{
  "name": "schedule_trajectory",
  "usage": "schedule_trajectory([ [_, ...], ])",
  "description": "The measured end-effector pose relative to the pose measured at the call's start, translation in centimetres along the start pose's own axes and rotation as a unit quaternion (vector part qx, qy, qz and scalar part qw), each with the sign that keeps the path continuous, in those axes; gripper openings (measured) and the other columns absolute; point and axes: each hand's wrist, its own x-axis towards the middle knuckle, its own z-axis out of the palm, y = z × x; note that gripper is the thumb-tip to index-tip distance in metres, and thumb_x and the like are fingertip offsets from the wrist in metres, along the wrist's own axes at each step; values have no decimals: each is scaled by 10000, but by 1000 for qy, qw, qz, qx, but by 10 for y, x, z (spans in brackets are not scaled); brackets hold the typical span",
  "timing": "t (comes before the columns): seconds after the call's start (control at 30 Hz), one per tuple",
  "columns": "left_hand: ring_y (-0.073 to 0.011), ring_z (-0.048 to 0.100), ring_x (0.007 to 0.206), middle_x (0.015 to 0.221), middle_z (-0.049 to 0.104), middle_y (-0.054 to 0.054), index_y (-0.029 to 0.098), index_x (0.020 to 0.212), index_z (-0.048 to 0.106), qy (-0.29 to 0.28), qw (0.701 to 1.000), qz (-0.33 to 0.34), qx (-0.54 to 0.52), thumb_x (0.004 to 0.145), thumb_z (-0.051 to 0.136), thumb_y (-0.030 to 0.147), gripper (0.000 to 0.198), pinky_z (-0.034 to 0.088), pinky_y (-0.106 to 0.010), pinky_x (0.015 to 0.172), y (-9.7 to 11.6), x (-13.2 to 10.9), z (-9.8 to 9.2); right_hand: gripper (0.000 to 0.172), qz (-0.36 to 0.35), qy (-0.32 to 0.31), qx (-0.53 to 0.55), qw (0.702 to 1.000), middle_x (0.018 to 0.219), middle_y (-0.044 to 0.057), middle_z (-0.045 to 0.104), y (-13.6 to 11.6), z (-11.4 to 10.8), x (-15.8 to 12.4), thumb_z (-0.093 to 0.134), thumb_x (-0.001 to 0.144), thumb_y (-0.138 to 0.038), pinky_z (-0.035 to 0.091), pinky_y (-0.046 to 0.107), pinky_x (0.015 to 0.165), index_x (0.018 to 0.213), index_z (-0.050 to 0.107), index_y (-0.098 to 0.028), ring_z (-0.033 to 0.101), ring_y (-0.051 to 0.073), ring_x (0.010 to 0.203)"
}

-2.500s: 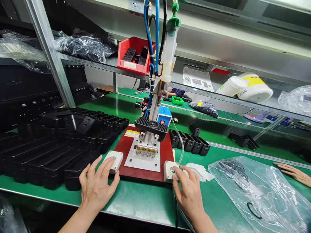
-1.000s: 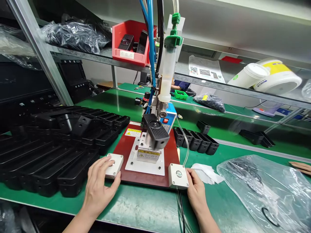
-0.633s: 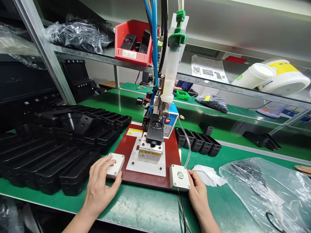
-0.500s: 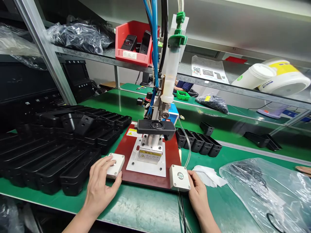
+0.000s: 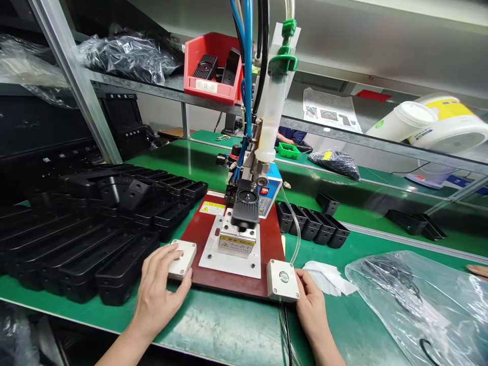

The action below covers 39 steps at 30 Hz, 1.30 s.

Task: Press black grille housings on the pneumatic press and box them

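Note:
My left hand (image 5: 160, 287) rests on a pale push-button box (image 5: 182, 259), fingers laid over its top and thumb spread at its lower corner. Against the right side of a second button box (image 5: 282, 280), my right hand (image 5: 310, 300) has its fingers curled; its green-ringed button shows uncovered. Between the boxes a dispensing machine stands on a dark red base (image 5: 229, 284). A black ribbed plastic part (image 5: 246, 206) with a round recess sits on its metal fixture (image 5: 238, 239), end toward me. Above it hangs a clear syringe (image 5: 272, 114) with a green cap.
Rows of long black housings (image 5: 125, 264) fill the left side. Smaller black housings (image 5: 316, 226) stand behind the machine's right side. A clear plastic bag (image 5: 415, 300) and white tissue (image 5: 330, 278) lie right. A red bin (image 5: 213, 91) sits on the shelf; another person's hand (image 5: 478, 270) shows far right.
The black ribbed part has turned on the fixture from lying crosswise to pointing toward me. Both hands stay at their button boxes; the view shifts slightly.

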Motion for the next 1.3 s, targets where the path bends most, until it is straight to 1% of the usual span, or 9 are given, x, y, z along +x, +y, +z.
schedule_trajectory([
  [0.1, -291, 568, 1118, 1186, 596, -145, 174, 1194, 522, -1, 1000, -1, 2, 825, 653, 178, 391, 468, -470, 966, -1, 0, 0, 414, -4, 0, 0, 1000, 778, 34, 659, 0, 0, 0, 532, 886, -562, 425, 270, 586, 1008, 654, -186, 521, 173, 623],
  [0.43, -287, 573, 1114, 1181, 595, -141, 176, 1186, 526, -4, 1000, -5, -3, 821, 650, 172, 386, 464, -460, 969, -1, 0, -1, 418, 8, -7, 4, 1000, 868, 47, 685, 2, -1, 0, 533, 888, -559, 431, 270, 594, 1039, 643, -185, 545, 172, 641],
  [0.67, -288, 574, 1112, 1180, 596, -144, 166, 1178, 531, -7, 1000, -4, -3, 820, 654, 176, 379, 464, -460, 972, -1, 0, 0, 431, 20, -9, 8, 1000, 895, 52, 687, 2, -1, 1, 534, 889, -564, 431, 268, 612, 1057, 635, -180, 554, 174, 665],
  [0.87, -296, 569, 1110, 1170, 597, -158, 142, 1168, 534, -6, 1000, 6, -4, 813, 664, 148, 379, 464, -466, 963, 0, 3, -1, 428, 30, -15, 21, 999, 856, 42, 681, 2, -1, 0, 542, 885, -558, 435, 264, 628, 1060, 629, -178, 563, 173, 676],
  [1.1, -297, 572, 1108, 1172, 596, -159, 144, 1171, 534, -8, 1000, 5, -4, 816, 662, 154, 378, 465, -473, 959, -1, 1, -2, 429, 38, -20, 17, 999, 817, 35, 671, -3, -3, 1, 569, 847, -568, 434, 270, 627, 1024, 626, -182, 558, 178, 666],
  [1.3, -297, 575, 1112, 1173, 599, -152, 155, 1168, 536, -8, 1000, 3, -4, 815, 663, 160, 376, 468, -474, 960, -1, 1, -1, 442, 39, -22, 7, 999, 805, 37, 667, -5, -3, 0, 551, 849, -584, 429, 270, 618, 1018, 616, -181, 547, 176, 658],
])
